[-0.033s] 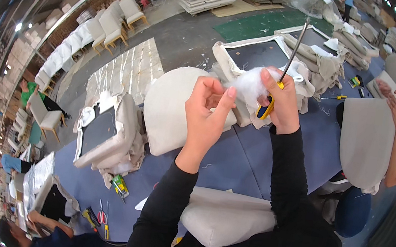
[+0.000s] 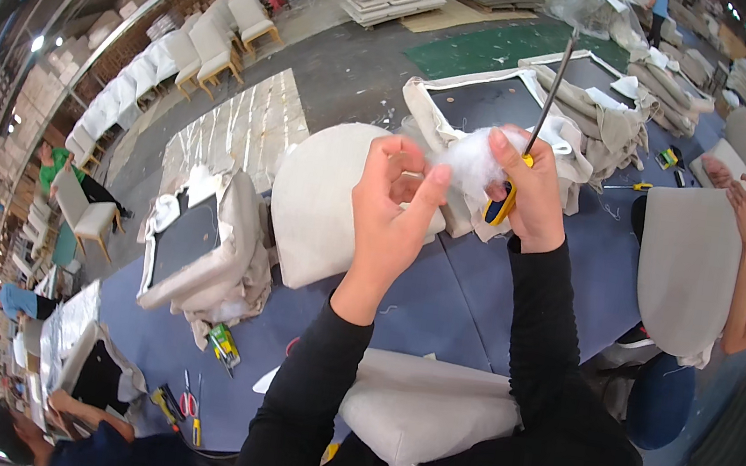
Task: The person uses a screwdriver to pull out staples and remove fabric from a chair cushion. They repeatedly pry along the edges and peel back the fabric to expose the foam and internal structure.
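In my right hand (image 2: 534,193), closed, are a screwdriver (image 2: 550,105) and a tuft of white fibre stuffing (image 2: 477,157). The screwdriver's long metal shaft points up and away, and part of its yellow and blue handle shows under my fingers. Just left of the stuffing is my left hand (image 2: 394,212), its fingers bent and the thumb held apart, with nothing visibly gripped. Beyond that hand lies a rounded beige upholstered panel (image 2: 324,208). Closest to my body is a beige cushion-like piece (image 2: 416,408), partly covered by my arms.
The blue table (image 2: 436,326) carries fabric-wrapped frames (image 2: 192,247), a green-yellow box (image 2: 224,345), red-handled scissors (image 2: 188,403) and another screwdriver (image 2: 629,186). A person at right holds a beige chair panel (image 2: 689,265). Another person (image 2: 91,441) works at lower left. Finished chairs (image 2: 204,50) line the floor.
My left thumb and fingers look slightly farther apart. My right hand keeps the screwdriver and stuffing in nearly the same place.
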`<state>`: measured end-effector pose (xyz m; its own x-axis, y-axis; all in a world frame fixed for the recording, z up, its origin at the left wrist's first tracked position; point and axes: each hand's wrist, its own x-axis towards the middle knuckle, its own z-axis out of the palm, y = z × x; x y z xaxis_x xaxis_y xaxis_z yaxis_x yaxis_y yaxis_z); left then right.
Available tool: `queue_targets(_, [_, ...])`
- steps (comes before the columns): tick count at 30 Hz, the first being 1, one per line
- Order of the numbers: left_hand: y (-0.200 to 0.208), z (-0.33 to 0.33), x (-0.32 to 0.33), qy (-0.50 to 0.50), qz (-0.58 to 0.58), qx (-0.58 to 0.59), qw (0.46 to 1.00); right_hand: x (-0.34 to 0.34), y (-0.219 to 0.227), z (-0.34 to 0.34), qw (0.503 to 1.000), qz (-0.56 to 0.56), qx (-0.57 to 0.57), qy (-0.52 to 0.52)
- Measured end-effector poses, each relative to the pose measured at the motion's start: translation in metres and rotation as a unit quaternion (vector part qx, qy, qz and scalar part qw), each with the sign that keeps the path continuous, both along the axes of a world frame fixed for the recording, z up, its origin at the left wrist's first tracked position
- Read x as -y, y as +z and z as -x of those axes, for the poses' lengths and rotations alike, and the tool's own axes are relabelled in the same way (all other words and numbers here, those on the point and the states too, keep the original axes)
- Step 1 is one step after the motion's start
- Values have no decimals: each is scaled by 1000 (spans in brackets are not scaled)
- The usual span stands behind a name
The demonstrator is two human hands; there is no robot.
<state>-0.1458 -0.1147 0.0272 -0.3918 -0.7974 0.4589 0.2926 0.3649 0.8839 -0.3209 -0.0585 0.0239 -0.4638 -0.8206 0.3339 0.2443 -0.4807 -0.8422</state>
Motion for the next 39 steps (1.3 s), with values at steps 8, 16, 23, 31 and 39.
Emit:
queue_targets(8, [20, -62, -26, -42, 45, 153, 986, -53, 7, -36, 994, -68, -89, -17])
queue_targets(16, [-21, -113, -65, -39, -50, 196, 978, -98, -57, -112, 991, 51, -59, -105])
queue_targets(23, [-56, -128, -61, -18, -118, 120, 986, -93, -69, -137, 966, -124, -219, 58])
queue_targets(31, [-88, -132, -41, -16, -76, 47, 996, -61, -85, -122, 979, -172, -112, 7])
queue_targets(39, [-89, -126, -28, 55, -59, 101, 992, -49, -81, -132, 972, -156, -142, 107])
